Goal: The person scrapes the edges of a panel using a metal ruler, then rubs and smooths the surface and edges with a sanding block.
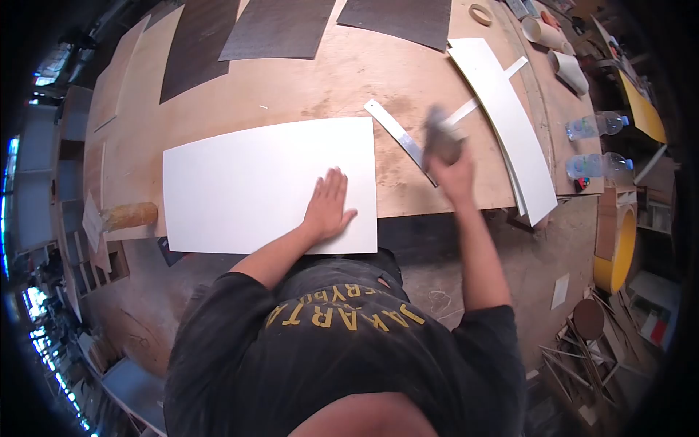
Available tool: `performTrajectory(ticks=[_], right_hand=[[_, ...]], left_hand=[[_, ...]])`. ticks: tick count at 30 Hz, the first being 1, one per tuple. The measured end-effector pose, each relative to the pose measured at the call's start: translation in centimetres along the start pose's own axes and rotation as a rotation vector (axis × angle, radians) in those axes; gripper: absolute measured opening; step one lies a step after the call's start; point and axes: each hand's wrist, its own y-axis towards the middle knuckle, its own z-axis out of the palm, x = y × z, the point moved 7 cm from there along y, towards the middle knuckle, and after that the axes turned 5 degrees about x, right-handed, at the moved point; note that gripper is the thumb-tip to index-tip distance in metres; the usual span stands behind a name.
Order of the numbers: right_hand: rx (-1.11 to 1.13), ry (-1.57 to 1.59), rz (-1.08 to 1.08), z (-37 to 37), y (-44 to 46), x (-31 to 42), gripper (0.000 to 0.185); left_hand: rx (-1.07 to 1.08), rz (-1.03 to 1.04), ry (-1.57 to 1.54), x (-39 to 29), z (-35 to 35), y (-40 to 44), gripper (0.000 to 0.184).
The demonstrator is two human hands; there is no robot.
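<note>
At the left end of the pale wooden worktop (306, 87) lies one yellowish-brown cylinder (129, 215), rough-looking and just beside a large white panel (233, 189). The panel, smooth and roughly rectangular with a gently bowed far edge, lies flat at the near side, its front edge next to the person's body. Beyond it, along the far side, three dark brown sheets (277, 33) with straight edges lie in a row. The left hand (328, 207) rests palm down on the panel near its right end, fingers straight and close together, thumb spread, gripping nothing. Right of the panel, one flat metal ruler (397, 135) lies slantwise, between it and the right hand (453, 175). That hand's fingers are curled around a dark object (440, 138), seemingly a compact tool, though motion blur hides its exact form. Farther right, at least two long white pieces (502, 124) lie overlapped, with a narrow pale strip (464, 111) jutting out on both sides. Past them are one tan ring (480, 13), two cream cylinders (570, 73) and two clear plastic bottles (598, 126) lying on their sides.
</note>
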Motion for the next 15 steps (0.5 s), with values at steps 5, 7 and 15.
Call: performTrajectory(ticks=[5,7,15], right_hand=[[0.546,-0.673,-0.183,14.8,-15.0,6.5,0.055],[0.480,-0.717,-0.314,18.7,-18.9,6.1,0.050],[0.439,-0.967,-0.255,21.8,-19.3,5.5,0.041]], left_hand=[[0.160,0.174,-0.008,3.4,0.9,-6.1,0.089],[-0.026,-0.102,-0.027,9.0,-0.1,-7.6,0.084],[-0.151,-0.405,0.099,17.7,-2.4,-8.2,0.086]])
